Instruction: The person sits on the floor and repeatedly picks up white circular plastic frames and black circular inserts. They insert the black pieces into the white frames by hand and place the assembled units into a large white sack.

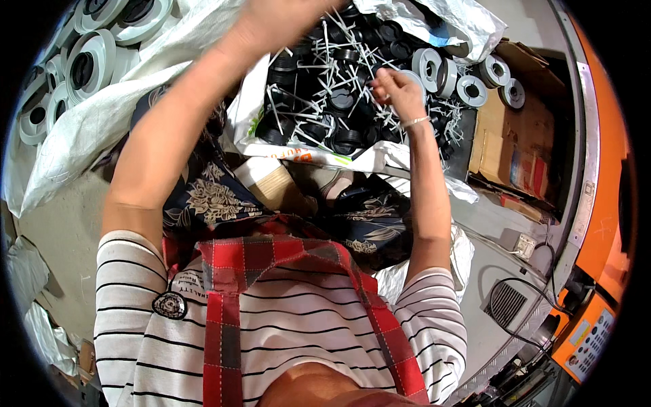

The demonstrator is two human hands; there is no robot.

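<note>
In front of me lies an open white printed sack point(254, 139) full of black round plastic parts point(341, 100). Thin white branching plastic sticks point(332, 51) are strewn over those parts. My left hand point(281, 24) is over the sack's far left side, blurred and partly cut off by the top edge; its fingers do not show clearly. Above the right part of the pile, my right hand point(401, 93) has its fingers curled together. Whatever they pinch is too small or hidden to name. Next to that hand sit several grey flanged rings point(426, 68).
More large grey rings with black centres point(85, 64) fill a white sack point(74, 142) at far left. An open cardboard box point(512, 146) stands at right, beside an orange machine point(593, 169). A black cable point(498, 298) loops near a vent point(507, 304).
</note>
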